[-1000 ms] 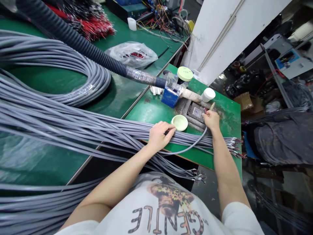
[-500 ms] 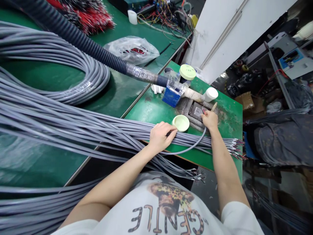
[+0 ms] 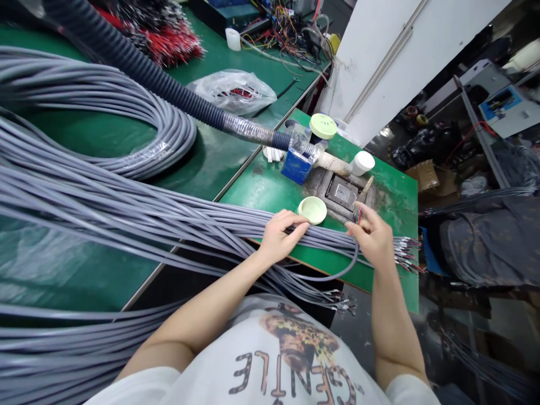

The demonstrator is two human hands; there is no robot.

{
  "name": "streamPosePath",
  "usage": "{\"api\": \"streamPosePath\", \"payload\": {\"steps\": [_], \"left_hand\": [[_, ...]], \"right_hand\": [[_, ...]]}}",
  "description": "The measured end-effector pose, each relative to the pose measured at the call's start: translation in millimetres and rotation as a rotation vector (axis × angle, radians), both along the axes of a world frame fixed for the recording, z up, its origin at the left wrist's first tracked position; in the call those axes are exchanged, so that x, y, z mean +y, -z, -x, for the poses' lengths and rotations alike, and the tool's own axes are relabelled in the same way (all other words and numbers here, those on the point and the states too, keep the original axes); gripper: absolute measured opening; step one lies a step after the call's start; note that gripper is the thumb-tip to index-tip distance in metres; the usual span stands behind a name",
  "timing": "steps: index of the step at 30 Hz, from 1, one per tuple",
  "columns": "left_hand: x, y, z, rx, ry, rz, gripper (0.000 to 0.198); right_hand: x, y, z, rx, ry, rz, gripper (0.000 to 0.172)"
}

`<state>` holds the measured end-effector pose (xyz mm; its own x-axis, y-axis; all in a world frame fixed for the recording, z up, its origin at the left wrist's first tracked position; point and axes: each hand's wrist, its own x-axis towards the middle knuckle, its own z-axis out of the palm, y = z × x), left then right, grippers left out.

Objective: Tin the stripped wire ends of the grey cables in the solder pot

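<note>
Left hand: thumb against forefinger beside the shallow cream dish, placed as half a second ago (gripping anything? can't tell). Now the square pot, no wires over its mouth, because the right hand swings back bodyward, pinching a grey cable near its coloured wire ends.

green bench, grey cables, white tub
</note>
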<state>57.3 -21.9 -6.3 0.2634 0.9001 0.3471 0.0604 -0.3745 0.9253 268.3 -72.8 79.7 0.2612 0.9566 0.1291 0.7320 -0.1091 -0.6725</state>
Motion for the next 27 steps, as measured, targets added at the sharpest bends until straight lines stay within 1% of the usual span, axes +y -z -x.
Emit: {"api": "streamPosePath", "payload": {"steps": [2, 5, 7, 8, 10, 12, 16, 20, 27], "left_hand": [[-15, -8.7, -6, -0.148, 0.093, 0.215, 0.017], [-39, -17.9, -20, -0.359, 0.281, 0.566, 0.028], [-51, -20.7, -29, -0.481, 0.339, 0.717, 0.033], [-55, -21.4, -32, -0.531, 0.345, 0.768, 0.031], [-59, -22.2, -36, -0.602, 0.329, 0.831, 0.023], [-60, -22.4, -36, -0.639, 0.311, 0.859, 0.016], [-60, -21.6, -32, -0.659, 0.299, 0.901, 0.021], [-62, -22.4, -31, -0.67, 0.268, 0.982, 0.024], [-61, -29.3, -35, -0.735, 0.299, 1.12, 0.031]], "right_hand": [[-18, -2.8, 20, -0.044, -0.026, 0.005, 0.057], [-33, 2.8, 41, -0.153, -0.057, 0.016, 0.059], [-39, 8.7, 49, -0.226, -0.092, 0.018, 0.059], [-42, 11.1, 52, -0.257, -0.116, 0.018, 0.059], [-46, 13.5, 57, -0.292, -0.163, 0.017, 0.058], [-50, 12.7, 61, -0.274, -0.191, 0.025, 0.057], [-58, 8.6, 62, -0.119, -0.185, 0.065, 0.056], [-64, 9.7, 60, 0.048, -0.166, 0.109, 0.053], [-69, 13.3, 59, 0.239, -0.151, 0.136, 0.054]]}}
